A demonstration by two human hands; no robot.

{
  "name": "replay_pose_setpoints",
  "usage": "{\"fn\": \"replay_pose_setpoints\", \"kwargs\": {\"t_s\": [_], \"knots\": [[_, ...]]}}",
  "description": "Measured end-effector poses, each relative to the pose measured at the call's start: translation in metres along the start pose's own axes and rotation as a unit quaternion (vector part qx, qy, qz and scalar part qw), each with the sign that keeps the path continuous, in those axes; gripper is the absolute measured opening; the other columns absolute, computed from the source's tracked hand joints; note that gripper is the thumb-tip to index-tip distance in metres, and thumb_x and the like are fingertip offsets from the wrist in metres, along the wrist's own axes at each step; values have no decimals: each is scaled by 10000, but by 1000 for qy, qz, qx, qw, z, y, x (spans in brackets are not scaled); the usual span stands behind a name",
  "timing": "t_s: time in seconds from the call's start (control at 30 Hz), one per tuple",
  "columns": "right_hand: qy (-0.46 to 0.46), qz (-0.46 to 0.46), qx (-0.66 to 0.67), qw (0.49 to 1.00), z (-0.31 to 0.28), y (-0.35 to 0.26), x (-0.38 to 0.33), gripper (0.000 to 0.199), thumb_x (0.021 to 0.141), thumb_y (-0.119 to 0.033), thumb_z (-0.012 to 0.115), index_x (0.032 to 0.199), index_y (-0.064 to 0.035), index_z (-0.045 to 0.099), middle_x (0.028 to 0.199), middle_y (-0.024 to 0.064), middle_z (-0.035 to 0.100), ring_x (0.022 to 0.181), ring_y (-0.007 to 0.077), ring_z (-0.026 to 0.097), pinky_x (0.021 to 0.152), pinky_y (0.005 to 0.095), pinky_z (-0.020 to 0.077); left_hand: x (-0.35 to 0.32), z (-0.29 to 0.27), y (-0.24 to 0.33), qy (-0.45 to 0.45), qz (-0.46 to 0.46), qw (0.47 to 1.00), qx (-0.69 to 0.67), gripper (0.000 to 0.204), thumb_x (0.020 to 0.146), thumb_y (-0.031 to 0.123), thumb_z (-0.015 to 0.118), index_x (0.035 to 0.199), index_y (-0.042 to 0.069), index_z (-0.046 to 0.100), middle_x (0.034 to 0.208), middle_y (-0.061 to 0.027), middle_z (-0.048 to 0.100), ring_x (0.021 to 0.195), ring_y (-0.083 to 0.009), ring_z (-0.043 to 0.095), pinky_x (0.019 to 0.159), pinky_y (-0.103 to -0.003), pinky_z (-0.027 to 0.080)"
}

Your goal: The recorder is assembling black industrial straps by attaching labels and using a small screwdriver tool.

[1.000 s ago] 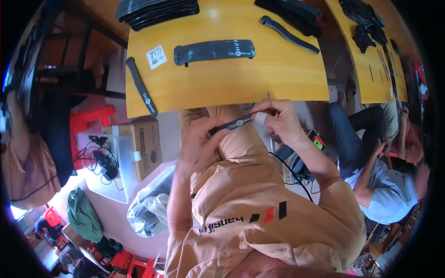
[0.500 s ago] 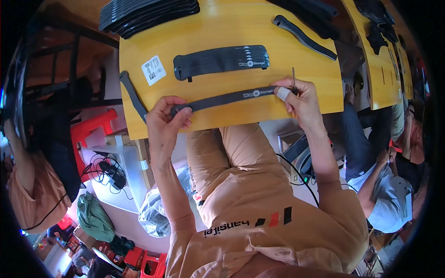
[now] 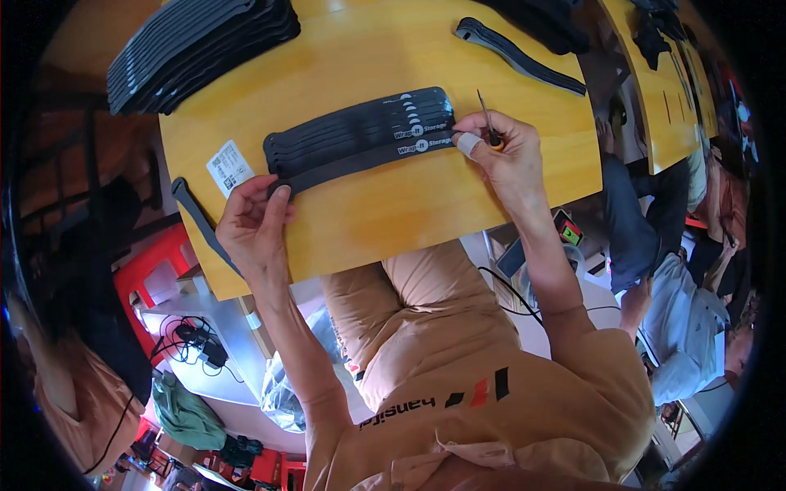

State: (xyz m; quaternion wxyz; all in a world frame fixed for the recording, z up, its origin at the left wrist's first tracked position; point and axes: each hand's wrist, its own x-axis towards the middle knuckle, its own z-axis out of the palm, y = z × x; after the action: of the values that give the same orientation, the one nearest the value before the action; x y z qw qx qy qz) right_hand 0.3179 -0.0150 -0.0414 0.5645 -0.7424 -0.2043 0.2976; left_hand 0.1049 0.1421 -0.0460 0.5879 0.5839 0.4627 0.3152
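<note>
A black strap [image 3: 352, 168] with white print near its right end is stretched between my hands, lying along the near edge of a fanned row of similar black straps [image 3: 344, 123]. My left hand [image 3: 258, 219] pinches the strap's rounded left end between thumb and fingers. Its right end is gripped by my right hand [image 3: 509, 159], which has white tape round one digit. That same hand also holds a thin pointed tool [image 3: 494, 139], its metal shaft sticking up past the fingers; I cannot tell its exact kind.
On the yellow table [image 3: 393, 221] lie a white printed label [image 3: 230, 168], a single strap [image 3: 199, 214] at the left edge, and a few straps [image 3: 524, 59] at the far right. A tall pile of black straps [image 3: 205, 53] stands far left. Another person [image 3: 688, 327] sits at right.
The strap in my hands has moved away from me and now lies against the fanned row. The view has shifted, so the table appears turned.
</note>
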Motion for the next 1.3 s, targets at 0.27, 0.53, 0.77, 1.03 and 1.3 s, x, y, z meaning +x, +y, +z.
{"fn": "replay_pose_setpoints", "kwargs": {"t_s": [0.27,0.53,0.77,1.03,1.3], "knots": [[5,-29,-41,999,0,0,6,67,736,28,596,802,27,609,640,-17,530,585,32,444,524,174,359,3,7,-3,16,16,1000,-3,160,744,-32,640,900,-16,607,684,-18,568,574,-61,523,526,-164,436],[11,-10,-30,999,1,2,7,67,728,30,596,794,27,609,648,-5,549,596,39,468,534,176,382,3,9,-3,26,14,999,20,152,750,-14,643,900,-19,619,678,-10,564,569,-57,520,530,-163,433],[18,-15,-35,999,1,7,7,74,728,26,596,800,23,612,642,1,552,589,42,472,530,181,388,4,9,-4,21,-5,1000,11,165,776,-33,601,939,-9,613,743,-30,596,605,-64,526,542,-161,412],[23,-42,-70,996,2,7,8,76,721,24,601,796,30,608,626,7,545,580,45,471,521,186,392,4,11,-4,28,2,999,24,164,777,-20,607,940,-3,611,743,-29,598,592,-61,527,534,-157,417],[37,-38,-68,996,4,8,8,82,712,25,606,793,29,609,613,18,549,573,47,476,518,187,396,4,13,-5,39,5,999,38,166,774,-15,614,939,1,614,746,-35,601,597,-63,534,537,-161,423]]}}
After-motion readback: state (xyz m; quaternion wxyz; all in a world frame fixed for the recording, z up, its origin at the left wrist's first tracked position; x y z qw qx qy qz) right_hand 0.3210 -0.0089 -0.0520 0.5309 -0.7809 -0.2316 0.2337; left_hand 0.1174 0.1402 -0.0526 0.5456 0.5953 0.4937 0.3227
